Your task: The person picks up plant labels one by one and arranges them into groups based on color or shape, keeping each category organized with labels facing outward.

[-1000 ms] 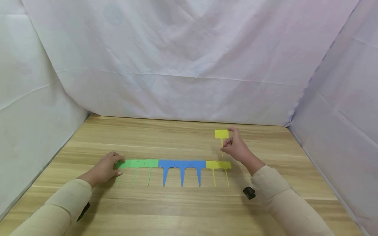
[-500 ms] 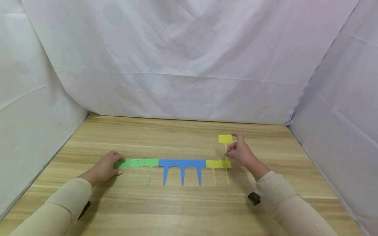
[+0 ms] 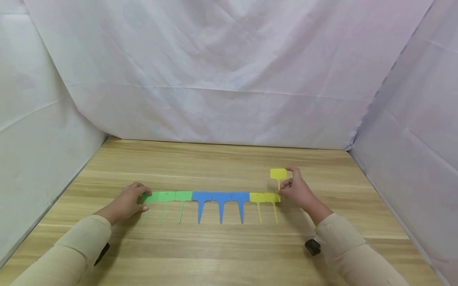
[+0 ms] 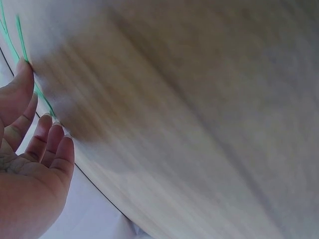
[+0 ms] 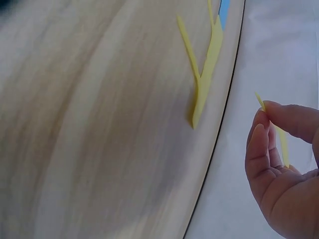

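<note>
A row of T-shaped plastic plant labels lies on the wooden table (image 3: 222, 252) in the head view, edge to edge, stems towards me. From the left come three green labels (image 3: 184, 196), three blue labels (image 3: 221, 197) and two yellow labels (image 3: 257, 197). My left hand (image 3: 127, 202) spans the leftmost green label (image 3: 147, 197), thumb at its near edge and fingers at its far edge, covering part of it. Above the row's right end, my right hand (image 3: 299, 190) pinches another yellow label (image 3: 278, 174) by its stem and plate edge, off the table.
A white cloth (image 3: 229, 99) hangs along the table's back edge, with more cloth on both sides. Black wrist devices (image 3: 313, 247) show below both sleeves. Wood surface surrounds the row in front and behind.
My right hand has moved to the right and nearer to me with the yellow label, lowering it towards the row's right end. The left hand and the row have stayed still.
</note>
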Available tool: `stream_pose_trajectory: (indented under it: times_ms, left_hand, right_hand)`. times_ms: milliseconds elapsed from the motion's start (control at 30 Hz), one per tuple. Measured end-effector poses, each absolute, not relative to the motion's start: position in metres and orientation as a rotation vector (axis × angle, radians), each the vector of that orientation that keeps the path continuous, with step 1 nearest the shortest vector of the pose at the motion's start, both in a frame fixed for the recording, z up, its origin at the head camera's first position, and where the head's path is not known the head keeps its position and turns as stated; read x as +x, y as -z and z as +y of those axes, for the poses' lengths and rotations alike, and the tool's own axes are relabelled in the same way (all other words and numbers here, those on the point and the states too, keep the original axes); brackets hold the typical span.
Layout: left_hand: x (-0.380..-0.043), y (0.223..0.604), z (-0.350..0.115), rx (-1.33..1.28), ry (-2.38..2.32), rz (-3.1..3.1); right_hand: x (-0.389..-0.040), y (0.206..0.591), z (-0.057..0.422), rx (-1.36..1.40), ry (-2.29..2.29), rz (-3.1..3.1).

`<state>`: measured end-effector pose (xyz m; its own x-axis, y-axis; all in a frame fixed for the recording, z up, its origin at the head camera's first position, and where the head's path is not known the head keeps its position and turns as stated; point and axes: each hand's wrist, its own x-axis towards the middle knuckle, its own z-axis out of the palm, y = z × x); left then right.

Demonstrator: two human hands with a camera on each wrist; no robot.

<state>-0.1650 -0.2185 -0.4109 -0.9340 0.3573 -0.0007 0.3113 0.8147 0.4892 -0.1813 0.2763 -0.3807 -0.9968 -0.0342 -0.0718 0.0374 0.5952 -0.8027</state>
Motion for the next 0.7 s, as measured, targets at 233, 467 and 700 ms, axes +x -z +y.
stream_pose_trajectory:
  times_ms: [233, 467, 700]
  left_hand:
    - [-0.165, 0.41, -0.218, 0.539, -0.751, 2.903]
    - [-0.164, 0.41, -0.219, 0.538, -0.754, 2.896]
    - [-0.166, 0.412, -0.219, 0.551, -0.75, 2.9]
  right_hand:
    - [-0.176, 0.385, 0.28, 0.05, 1.374, 2.726]
    - [-0.171, 0.388, 0.282, 0.087, 1.345, 2.739]
    - [-0.165, 0.39, 0.288, 0.091, 1.315, 2.744]
